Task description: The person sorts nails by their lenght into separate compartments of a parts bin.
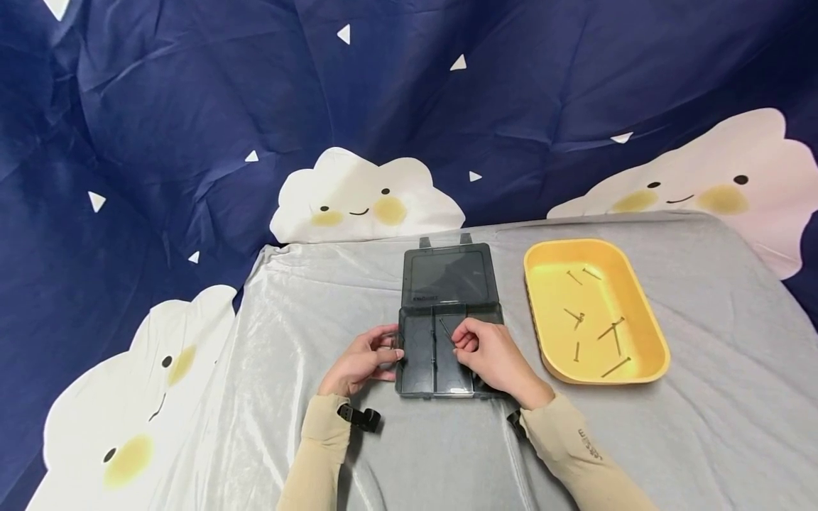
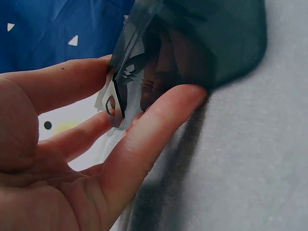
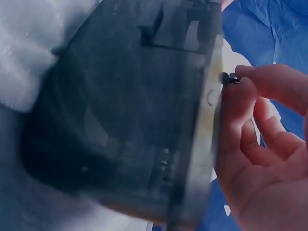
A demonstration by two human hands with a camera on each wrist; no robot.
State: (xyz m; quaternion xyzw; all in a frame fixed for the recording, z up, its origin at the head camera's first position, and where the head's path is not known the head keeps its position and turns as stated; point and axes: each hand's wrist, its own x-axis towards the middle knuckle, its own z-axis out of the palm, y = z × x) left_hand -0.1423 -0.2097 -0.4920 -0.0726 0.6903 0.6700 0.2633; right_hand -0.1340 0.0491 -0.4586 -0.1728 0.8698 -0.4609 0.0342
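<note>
A dark see-through plastic compartment box [image 1: 417, 363] lies on the table with its lid [image 1: 450, 273] folded back. My left hand [image 1: 366, 360] grips the box's left edge, thumb [image 2: 168, 108] on one side and fingers on the other. Above the middle compartment, my right hand [image 1: 493, 353] pinches a thin dark screw [image 1: 445, 328] between thumb and fingertips. In the right wrist view only the round end of the screw [image 3: 224, 77] shows beside the fingertips. My right hand hides part of the right compartment.
To the right of the box stands a yellow tray [image 1: 653, 348] with several loose screws [image 1: 616, 367] in it. A grey cloth [image 1: 716, 411] covers the table. Behind it hangs a dark blue curtain [image 1: 409, 85] printed with clouds.
</note>
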